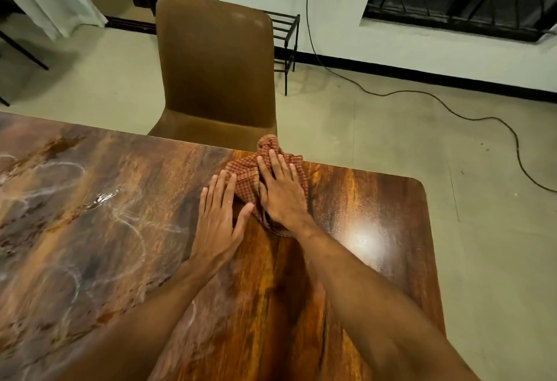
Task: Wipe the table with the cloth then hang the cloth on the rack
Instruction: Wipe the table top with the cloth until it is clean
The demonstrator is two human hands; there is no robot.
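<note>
- Head view: the cloth (245,180), a red checked one, lies bunched on the worktop (376,199) close to its far edge, and one end of it reaches over this edge toward the chair (215,70).
- The right hand (281,189) lies flat on top of the cloth with the fingers spread; its grip is open, it presses down and closes around nothing.
- The left hand (220,211) lies flat on the bare worktop just beside the cloth; its fingertips touch the cloth's left edge, and its grip is also open and holds nothing.
- White smears (75,199) show on the left part of the worktop, so I judge the wiping is not finished there.
- The rack (286,40), black metal, stands on the floor behind the chair, well apart from the cloth.
- Risk: because the hand only presses, a push forward can slide the cloth off the far edge to the floor.
- Risk: the bunched cloth touches little surface, so a pass may leave smears.
- Risk: a cable (452,109) lies on the floor near the rack and may catch a foot on the way there.
</note>
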